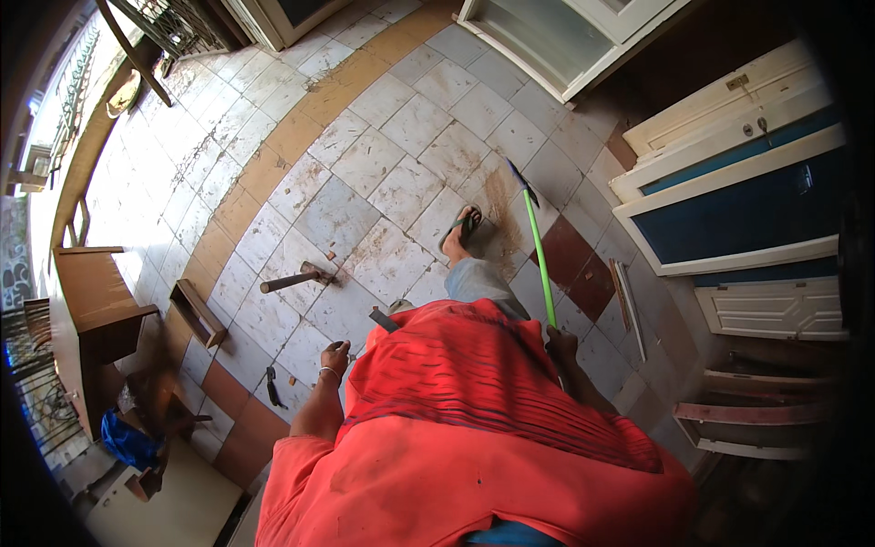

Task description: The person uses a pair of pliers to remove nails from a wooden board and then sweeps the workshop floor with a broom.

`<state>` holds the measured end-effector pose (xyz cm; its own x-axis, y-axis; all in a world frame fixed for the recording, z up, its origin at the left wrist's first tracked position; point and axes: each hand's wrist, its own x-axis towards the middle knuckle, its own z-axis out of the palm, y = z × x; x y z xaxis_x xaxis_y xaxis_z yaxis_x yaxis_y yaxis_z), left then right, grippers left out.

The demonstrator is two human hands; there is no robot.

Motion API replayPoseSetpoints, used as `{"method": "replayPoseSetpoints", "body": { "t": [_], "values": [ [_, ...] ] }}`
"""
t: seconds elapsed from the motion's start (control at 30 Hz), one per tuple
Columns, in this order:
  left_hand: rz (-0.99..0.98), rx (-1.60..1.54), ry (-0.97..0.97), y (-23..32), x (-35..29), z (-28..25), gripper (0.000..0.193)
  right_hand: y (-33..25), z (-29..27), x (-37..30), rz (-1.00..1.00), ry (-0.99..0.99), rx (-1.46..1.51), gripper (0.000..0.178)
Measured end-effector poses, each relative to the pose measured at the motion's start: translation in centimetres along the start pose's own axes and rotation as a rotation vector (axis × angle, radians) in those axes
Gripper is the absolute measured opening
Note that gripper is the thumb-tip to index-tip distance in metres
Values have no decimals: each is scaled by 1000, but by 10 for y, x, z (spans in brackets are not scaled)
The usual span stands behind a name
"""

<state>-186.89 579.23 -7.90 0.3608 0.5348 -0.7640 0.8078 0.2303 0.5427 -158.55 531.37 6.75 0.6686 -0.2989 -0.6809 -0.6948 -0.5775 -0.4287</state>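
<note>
My right hand is wrapped round the bright green handle of a long-handled floor sweeper. Its narrow dark blue head rests on the tiles beyond my sandalled foot, beside a brown dusty patch. My left hand, with a thin band at the wrist, hangs beside my red shirt, fingers curled and nothing visible in them. A hammer with a wooden handle lies on the floor ahead of that hand. Near the shirt's left edge a flat grey piece sticks out; its kind is unclear.
Dusty white tiles carry scattered debris. On the left are a small wooden drawer frame, a brown cabinet, a blue cloth and a small dark tool. White-framed panels and thin strips lie at the right.
</note>
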Motion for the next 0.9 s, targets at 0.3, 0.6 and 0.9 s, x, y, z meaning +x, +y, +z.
{"method": "replayPoseSetpoints", "body": {
  "t": [0.3,0.6,0.9],
  "values": [
    [-144,-235,104,207,43,54,43,-203,13,210,-38,-273,191,31],
    [186,-268,104,444,94,106,47,-480,60,323,-77,-230,362,34],
    [5,100,11,298,246,76,45,-664,94,426,-138,-201,259,31]
  ]
}}
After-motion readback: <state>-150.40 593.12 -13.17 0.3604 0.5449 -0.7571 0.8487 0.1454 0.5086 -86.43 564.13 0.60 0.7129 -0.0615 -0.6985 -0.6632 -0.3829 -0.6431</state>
